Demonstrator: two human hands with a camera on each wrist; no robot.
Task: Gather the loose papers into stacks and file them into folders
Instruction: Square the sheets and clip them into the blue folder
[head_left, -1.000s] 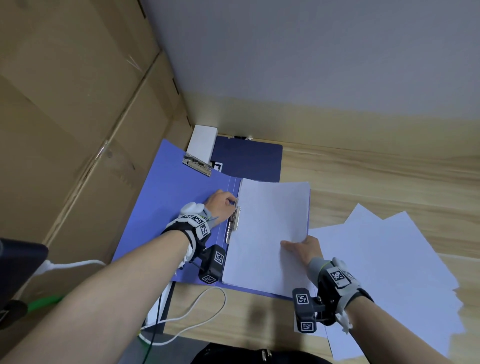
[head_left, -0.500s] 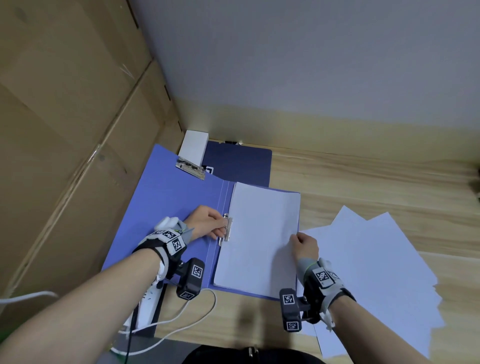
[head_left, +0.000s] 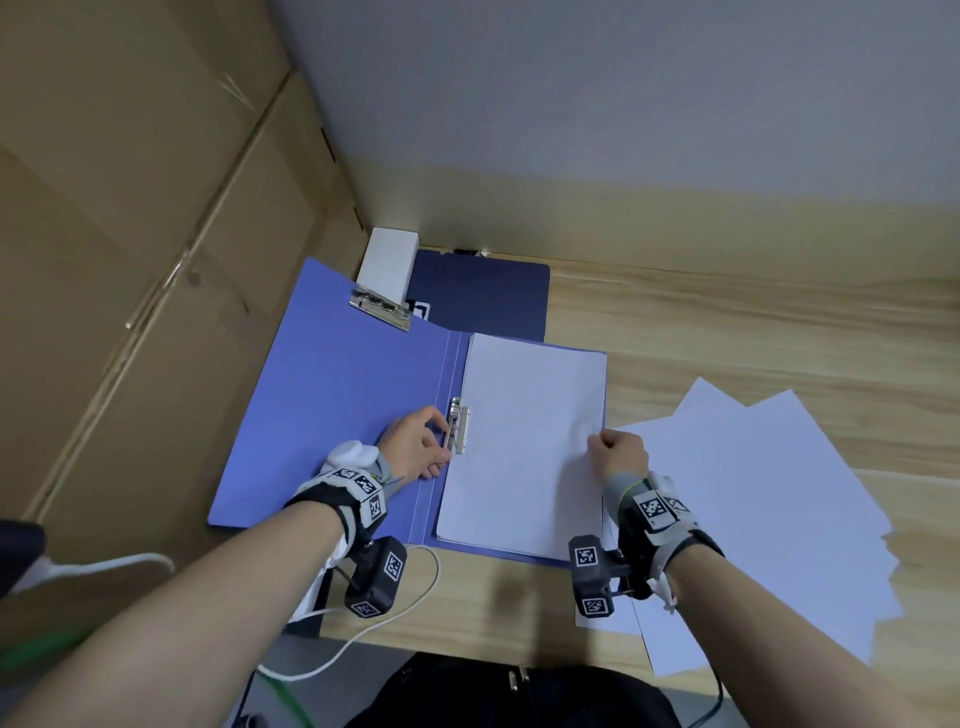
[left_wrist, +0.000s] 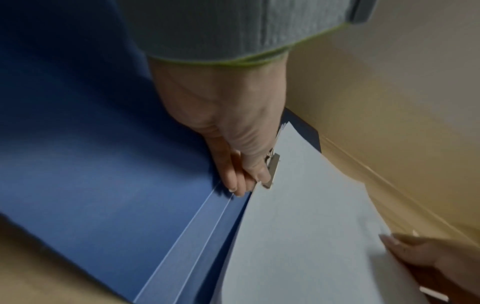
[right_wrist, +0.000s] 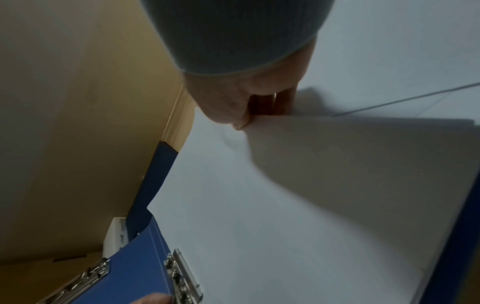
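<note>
An open blue folder (head_left: 337, 405) lies on the wooden desk, with a stack of white paper (head_left: 524, 441) on its right half. My left hand (head_left: 415, 447) pinches the metal spring clip (head_left: 458, 423) at the spine; the left wrist view shows thumb and fingers (left_wrist: 249, 174) on the clip (left_wrist: 272, 170). My right hand (head_left: 618, 457) grips the stack's right edge, thumb on top (right_wrist: 233, 115), fingers under the paper (right_wrist: 285, 185). Loose white sheets (head_left: 779, 499) lie fanned out to the right of the folder.
A closed dark blue folder (head_left: 483, 296) lies behind the open one, beside a small white box (head_left: 389, 260) and a second metal clip (head_left: 379, 306). Cardboard boxes (head_left: 130, 260) wall off the left. White cables (head_left: 395, 618) trail over the desk's near edge.
My left hand slid down the spine and now pinches the clip. My right hand moved up the stack's right edge and closed on it. The head view shifted.
</note>
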